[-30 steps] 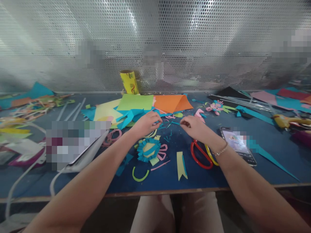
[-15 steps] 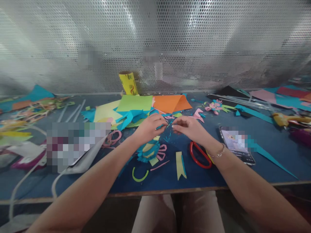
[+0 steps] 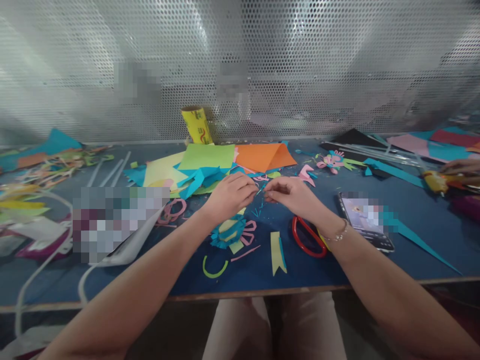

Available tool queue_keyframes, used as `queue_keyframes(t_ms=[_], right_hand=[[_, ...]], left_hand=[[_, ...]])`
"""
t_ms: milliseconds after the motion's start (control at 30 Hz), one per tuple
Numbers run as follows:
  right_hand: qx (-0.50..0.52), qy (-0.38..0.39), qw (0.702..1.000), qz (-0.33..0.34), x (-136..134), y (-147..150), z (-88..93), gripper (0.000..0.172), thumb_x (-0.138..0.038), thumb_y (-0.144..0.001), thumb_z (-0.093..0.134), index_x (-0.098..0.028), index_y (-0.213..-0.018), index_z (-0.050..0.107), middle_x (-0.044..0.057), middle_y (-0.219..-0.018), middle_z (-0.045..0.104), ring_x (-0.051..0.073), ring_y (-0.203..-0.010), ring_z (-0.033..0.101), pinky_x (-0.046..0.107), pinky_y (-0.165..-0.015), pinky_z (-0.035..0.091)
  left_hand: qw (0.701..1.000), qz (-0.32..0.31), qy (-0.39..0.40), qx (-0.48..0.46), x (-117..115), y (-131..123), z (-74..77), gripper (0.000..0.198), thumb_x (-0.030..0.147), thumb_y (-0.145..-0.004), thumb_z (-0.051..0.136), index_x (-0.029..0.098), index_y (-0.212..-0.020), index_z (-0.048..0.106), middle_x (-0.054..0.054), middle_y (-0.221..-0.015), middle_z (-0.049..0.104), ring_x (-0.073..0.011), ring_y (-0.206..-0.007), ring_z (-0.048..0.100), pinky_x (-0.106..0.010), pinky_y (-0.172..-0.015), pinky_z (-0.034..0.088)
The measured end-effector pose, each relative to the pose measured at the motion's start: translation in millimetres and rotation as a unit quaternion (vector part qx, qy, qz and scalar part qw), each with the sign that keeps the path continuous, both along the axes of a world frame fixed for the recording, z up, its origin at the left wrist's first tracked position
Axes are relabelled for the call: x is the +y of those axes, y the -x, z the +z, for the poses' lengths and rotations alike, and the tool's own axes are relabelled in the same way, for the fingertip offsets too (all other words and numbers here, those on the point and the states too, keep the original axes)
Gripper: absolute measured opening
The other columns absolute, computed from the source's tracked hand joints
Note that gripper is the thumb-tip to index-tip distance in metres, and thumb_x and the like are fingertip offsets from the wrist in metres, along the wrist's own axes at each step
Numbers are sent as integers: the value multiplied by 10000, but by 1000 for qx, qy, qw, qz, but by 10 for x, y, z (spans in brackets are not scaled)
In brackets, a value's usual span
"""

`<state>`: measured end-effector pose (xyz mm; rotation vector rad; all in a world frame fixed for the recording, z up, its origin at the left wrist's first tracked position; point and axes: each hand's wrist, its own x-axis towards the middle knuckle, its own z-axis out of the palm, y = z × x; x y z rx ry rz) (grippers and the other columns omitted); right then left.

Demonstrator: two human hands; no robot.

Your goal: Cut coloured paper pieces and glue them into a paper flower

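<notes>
My left hand (image 3: pixel 234 194) is closed in a pinch over the middle of the table. Facing it, my right hand (image 3: pixel 288 194) has thumb and fingertips pressed together; what either pinch holds is too small to make out. Thin blue paper snippets (image 3: pixel 258 211) lie below the fingertips. Nearer me is a fringed blue paper rosette (image 3: pixel 226 233) with a yellow centre, beside pink paper loops (image 3: pixel 248 233). Red-handled scissors (image 3: pixel 308 239) lie partly under my right wrist. A notched yellow paper strip (image 3: pixel 276 252) and a green paper arc (image 3: pixel 215 270) rest toward the front edge.
Behind my hands are green (image 3: pixel 210 157) and orange paper (image 3: pixel 264 156), with a yellow cardboard tube (image 3: pixel 197 125) against the perforated metal panel (image 3: pixel 300 75). A phone (image 3: pixel 362 220) lies right; farther right, another person's hand (image 3: pixel 463 169) touches a yellow glue gun (image 3: pixel 435 182). Left is a blurred-out device (image 3: pixel 123 220).
The blue sliver at my left fingertips no longer shows, and that hand has turned slightly more knuckles-up. Another person's hand has come in at the far right onto the glue gun.
</notes>
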<state>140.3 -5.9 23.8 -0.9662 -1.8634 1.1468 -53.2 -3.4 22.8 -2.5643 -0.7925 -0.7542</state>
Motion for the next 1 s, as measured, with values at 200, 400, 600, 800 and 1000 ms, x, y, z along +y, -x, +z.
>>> queue_keyframes(t_ms=[200, 400, 600, 800, 1000], right_hand=[[-9, -13, 1000, -8, -5, -20, 28, 100, -231, -707, 557, -141, -751, 565, 23, -672, 602, 115, -644, 580, 282, -654, 482], [-13, 4, 1000, -18, 21, -133, 109, 70, -195, -704, 545, -152, -757, 562, 17, -702, 608, 107, -664, 594, 259, -663, 484], [-148, 69, 972, 166, -45, -237, 221, 166, -191, -662, 590, -166, -825, 604, 10, -737, 638, 109, -675, 602, 227, -638, 474], [-262, 52, 906, 329, -135, -165, 229, 162, -129, -661, 532, -150, -785, 635, 0, -740, 636, 90, -670, 572, 183, -600, 425], [-288, 9, 890, 353, -203, -111, 201, 196, -94, -668, 479, -148, -781, 631, 12, -764, 631, 80, -654, 544, 175, -587, 399]], left_hand=[[1000, -9, 6, 11, 3, 3, -11, 181, 216, -820, 433, 142, -867, 592, -59, -831, 582, -148, -784, 496, -305, -724, 414], [999, -2, 35, -5, -256, -120, 180, 199, 217, -823, 419, 149, -844, 604, -59, -850, 585, -151, -798, 508, -315, -750, 414], [975, -28, 171, 138, -1207, -447, 164, 205, 282, -803, 448, 154, -823, 607, -64, -780, 585, -170, -777, 530, -308, -704, 435], [982, 56, 168, 58, -1615, -482, -284, 236, 258, -824, 419, 141, -941, 588, -72, -896, 609, -178, -855, 536, -318, -744, 449], [992, 67, 110, -17, -1665, -419, -543, 259, 204, -794, 470, 156, -1018, 591, -60, -1006, 623, -189, -949, 538, -320, -793, 459]])
